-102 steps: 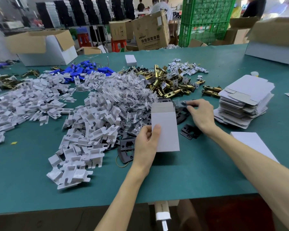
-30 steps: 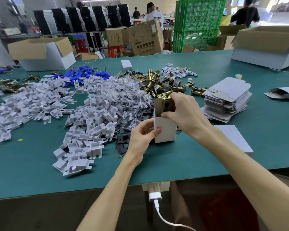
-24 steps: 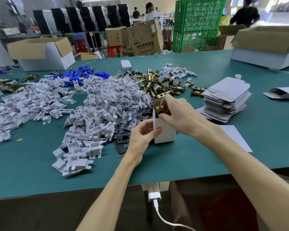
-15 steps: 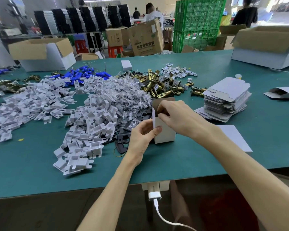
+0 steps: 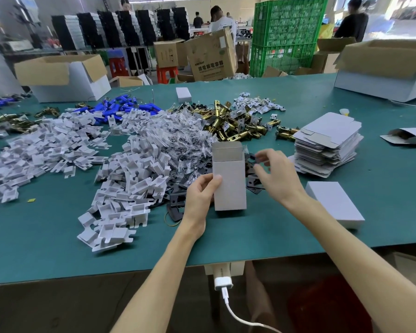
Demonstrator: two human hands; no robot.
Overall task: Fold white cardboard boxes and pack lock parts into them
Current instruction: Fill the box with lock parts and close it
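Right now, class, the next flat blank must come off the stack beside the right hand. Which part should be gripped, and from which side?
Pinch the top blank at its near-left edge, coming from the left, where the right hand is. It lies flat on the stack, so probably only its edges offer a hold, and that one faces the hand.

Green table (image 5: pixel 250 236), stacked green crates (image 5: pixel 286 34)

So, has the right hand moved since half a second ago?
Yes. The right hand left the mouth of the upright white cardboard box and shifted rightward, toward the stack of flat white cartons.
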